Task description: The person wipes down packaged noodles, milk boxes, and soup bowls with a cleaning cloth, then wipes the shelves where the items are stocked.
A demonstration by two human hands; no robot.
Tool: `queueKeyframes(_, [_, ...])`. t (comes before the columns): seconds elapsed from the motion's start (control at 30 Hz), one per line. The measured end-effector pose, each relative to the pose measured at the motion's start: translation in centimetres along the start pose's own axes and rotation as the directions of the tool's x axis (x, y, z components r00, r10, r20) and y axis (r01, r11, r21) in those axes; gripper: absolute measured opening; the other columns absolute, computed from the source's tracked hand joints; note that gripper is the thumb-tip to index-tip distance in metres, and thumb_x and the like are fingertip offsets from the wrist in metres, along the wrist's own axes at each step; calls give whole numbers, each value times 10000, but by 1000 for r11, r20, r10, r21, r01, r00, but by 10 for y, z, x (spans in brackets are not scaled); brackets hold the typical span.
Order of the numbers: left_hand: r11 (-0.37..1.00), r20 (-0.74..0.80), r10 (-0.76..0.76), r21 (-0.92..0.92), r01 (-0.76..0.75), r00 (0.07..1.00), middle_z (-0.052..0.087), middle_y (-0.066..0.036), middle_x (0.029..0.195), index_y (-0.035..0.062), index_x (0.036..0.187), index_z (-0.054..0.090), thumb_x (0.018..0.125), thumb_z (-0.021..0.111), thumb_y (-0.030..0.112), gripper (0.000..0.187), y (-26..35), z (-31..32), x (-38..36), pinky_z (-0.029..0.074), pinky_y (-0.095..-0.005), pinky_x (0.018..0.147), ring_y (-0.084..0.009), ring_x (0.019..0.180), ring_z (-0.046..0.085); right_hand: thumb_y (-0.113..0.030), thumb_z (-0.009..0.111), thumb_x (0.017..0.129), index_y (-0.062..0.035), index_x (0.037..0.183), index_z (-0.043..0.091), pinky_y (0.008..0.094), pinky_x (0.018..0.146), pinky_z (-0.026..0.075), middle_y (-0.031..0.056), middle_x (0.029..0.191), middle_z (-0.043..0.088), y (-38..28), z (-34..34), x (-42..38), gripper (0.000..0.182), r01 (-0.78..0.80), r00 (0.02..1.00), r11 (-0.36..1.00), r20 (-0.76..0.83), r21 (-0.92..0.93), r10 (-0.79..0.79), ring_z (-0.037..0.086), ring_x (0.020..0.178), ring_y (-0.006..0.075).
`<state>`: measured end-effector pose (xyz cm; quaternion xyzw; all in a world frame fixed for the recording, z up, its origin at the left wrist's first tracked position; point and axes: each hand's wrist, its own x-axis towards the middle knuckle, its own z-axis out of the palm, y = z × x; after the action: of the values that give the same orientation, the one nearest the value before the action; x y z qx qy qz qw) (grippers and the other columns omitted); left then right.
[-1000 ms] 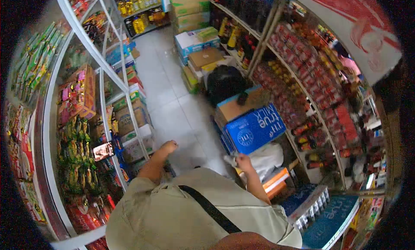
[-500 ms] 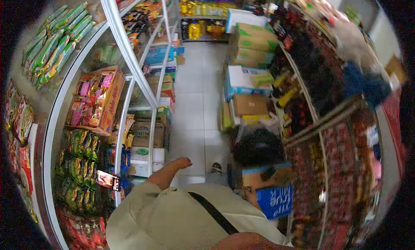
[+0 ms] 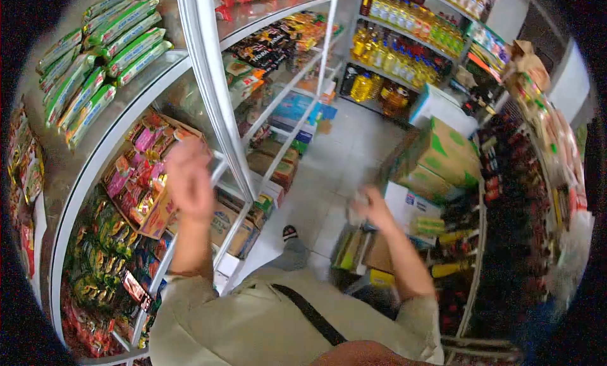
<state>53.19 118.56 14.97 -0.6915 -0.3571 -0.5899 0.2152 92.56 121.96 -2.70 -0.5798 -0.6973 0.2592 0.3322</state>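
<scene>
My left hand (image 3: 191, 179) is raised in front of the glass-sided shelf, its fingers smeared by motion. It overlaps the right side of an orange carton (image 3: 161, 217) filled with pink and red snack packets (image 3: 136, 157). My right hand (image 3: 371, 208) reaches forward over the aisle, also blurred, beside a white and blue carton (image 3: 411, 204). Whether either hand grips anything, I cannot tell. Dark green packets (image 3: 110, 239) hang below the orange carton. A phone with a lit screen (image 3: 136, 290) is by the shelf's lower edge.
Long green packets (image 3: 107, 56) lie on the upper left shelf. Oil bottles (image 3: 398, 56) line the back rack. Brown cartons (image 3: 439, 154) are stacked along the right side of the tiled aisle (image 3: 351, 148). A white metal post (image 3: 212, 81) stands between the left shelf sections.
My view has turned toward the left shelves. My left hand has risen to the orange carton, and my right hand has come up from beside the blue carton to over the aisle.
</scene>
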Motion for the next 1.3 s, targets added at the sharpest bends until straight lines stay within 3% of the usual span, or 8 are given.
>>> queueKeyframes(0.2, [979, -505, -90, -203, -17, 859, 492, -177, 1070, 9, 940, 510, 789, 470, 84, 173, -51, 73, 65, 314, -457, 941, -339, 1091, 425, -79, 592, 723, -144, 1092, 561, 349, 864, 402, 135, 1084, 489, -231, -6, 282, 375, 860, 484, 502, -166, -94, -859, 491, 1002, 297])
queueKeyframes(0.37, [975, -48, 40, 218, -28, 998, 474, -152, 1115, 62, 877, 601, 666, 578, 130, 223, -79, 132, 102, 256, -512, 969, -396, 1165, 348, -114, 583, 697, -96, 957, 611, 386, 834, 416, 169, 1051, 508, -337, 30, 375, 262, 917, 224, 309, -317, -252, -922, 507, 961, 323])
queueKeyframes(0.47, [965, 161, 156, 185, -185, 975, 497, -136, 1113, 112, 850, 639, 649, 600, 148, 208, -100, 155, 105, 239, -530, 981, -382, 1182, 341, -185, 556, 711, -61, 889, 611, 421, 798, 423, 175, 925, 559, -340, 60, 431, 224, 850, 525, 489, 230, -198, -820, 529, 900, 336])
queueKeyframes(0.77, [973, 324, -30, 225, -47, 946, 546, -76, 1008, 174, 817, 657, 628, 633, 217, 195, -123, 201, 102, 267, -558, 954, -329, 1103, 410, -114, 516, 736, -80, 1012, 593, 416, 775, 446, 175, 937, 598, -264, 5, 662, 288, 492, 859, 712, 143, -501, -492, 579, 854, 319])
queueKeyframes(0.83, [971, 325, -58, 237, -22, 944, 552, -64, 980, 190, 826, 648, 625, 645, 226, 204, -121, 208, 106, 279, -560, 943, -317, 1092, 415, -111, 527, 700, -87, 952, 621, 408, 713, 472, 174, 882, 613, -213, -19, 731, 270, 474, 694, 284, 155, -833, -703, 597, 773, 327])
queueKeyframes(0.93, [964, 302, -49, 265, -34, 952, 554, -44, 949, 206, 805, 620, 621, 668, 241, 194, -118, 228, 103, 299, -561, 924, -300, 1076, 422, -141, 517, 709, -91, 885, 638, 406, 670, 478, 178, 847, 614, -167, -51, 775, 219, 320, 745, 518, -126, -794, -655, 598, 747, 330])
queueKeyframes(1.03, [934, 235, -17, 350, -68, 972, 543, -52, 950, 178, 756, 600, 644, 652, 245, 141, -130, 246, 110, 305, -562, 919, -303, 1067, 433, -283, 464, 805, -76, 925, 624, 432, 763, 450, 151, 979, 597, -154, -37, 870, 288, 430, 828, 534, 82, -728, -555, 578, 897, 305])
queueKeyframes(1.3, [644, -35, -292, 731, 224, 956, 524, -113, 1095, 102, 937, 605, 731, 601, 280, 272, -178, 337, 200, 347, -464, 890, -348, 1100, 421, -217, 552, 753, -15, 815, 593, 405, 731, 428, 173, 879, 553, -214, -25, 755, 216, 868, 457, 346, 299, -357, -838, 535, 827, 334])
